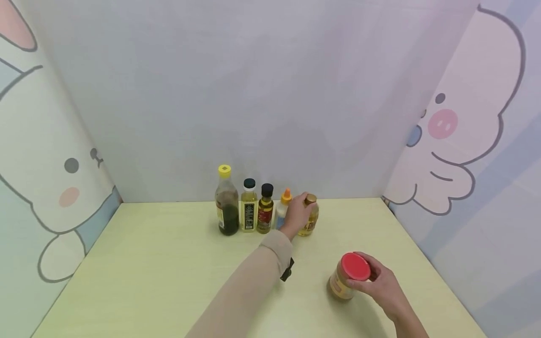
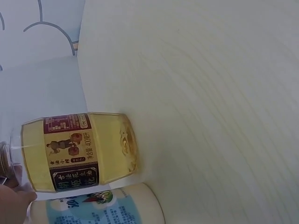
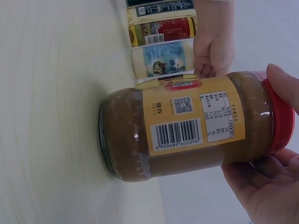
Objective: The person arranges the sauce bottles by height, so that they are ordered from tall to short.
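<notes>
At the right end of the bottle row, my left hand (image 1: 297, 214) grips the neck of a small bottle of yellow oil (image 2: 103, 149) with a brown-gold cap. That bottle stands upright beside a white squeeze bottle (image 2: 135, 205) with a blue label and an orange nozzle, partly hidden by the hand in the head view. Nearer the front right, my right hand (image 1: 382, 286) holds a jar of brown spread (image 3: 187, 126) by its red lid (image 1: 356, 266), thumb and fingers on opposite sides. The jar leans slightly, its base right at the tabletop.
Left of the squeeze bottle stand a red-labelled bottle (image 1: 265, 213), a clear oil bottle (image 1: 249, 209) with a dark cap, and a taller yellow-capped bottle (image 1: 228, 213) of dark liquid. The pale yellow table (image 1: 160, 267) meets a grey curtain (image 1: 253, 94) behind and cartoon-printed side panels.
</notes>
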{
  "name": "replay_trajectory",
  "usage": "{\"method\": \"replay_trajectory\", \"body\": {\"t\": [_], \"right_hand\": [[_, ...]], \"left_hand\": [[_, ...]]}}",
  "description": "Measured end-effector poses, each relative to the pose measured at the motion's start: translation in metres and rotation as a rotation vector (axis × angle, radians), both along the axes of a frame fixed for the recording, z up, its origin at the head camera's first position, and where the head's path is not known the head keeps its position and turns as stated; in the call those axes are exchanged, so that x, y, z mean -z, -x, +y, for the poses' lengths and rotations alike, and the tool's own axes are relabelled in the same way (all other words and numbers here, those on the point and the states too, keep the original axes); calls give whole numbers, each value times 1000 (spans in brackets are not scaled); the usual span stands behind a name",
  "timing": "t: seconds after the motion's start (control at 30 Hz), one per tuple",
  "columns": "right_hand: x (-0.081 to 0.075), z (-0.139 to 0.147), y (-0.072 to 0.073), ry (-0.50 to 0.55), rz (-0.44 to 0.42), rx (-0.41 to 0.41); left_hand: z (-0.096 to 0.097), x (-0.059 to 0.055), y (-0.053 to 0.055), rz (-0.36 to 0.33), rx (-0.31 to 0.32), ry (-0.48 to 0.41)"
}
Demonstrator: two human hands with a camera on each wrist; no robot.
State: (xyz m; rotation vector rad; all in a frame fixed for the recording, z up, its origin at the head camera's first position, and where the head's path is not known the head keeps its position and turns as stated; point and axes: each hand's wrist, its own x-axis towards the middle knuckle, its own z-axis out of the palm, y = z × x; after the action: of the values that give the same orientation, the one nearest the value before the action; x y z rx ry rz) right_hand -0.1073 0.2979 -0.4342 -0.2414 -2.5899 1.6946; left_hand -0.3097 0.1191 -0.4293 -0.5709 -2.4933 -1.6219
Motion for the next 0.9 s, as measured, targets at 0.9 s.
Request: {"method": "replay_trajectory", "body": {"t": [0.9], "right_hand": [[-21, -10, 33, 31, 17, 104]], "left_hand": [[1, 4, 0, -62, -15, -1]]}}
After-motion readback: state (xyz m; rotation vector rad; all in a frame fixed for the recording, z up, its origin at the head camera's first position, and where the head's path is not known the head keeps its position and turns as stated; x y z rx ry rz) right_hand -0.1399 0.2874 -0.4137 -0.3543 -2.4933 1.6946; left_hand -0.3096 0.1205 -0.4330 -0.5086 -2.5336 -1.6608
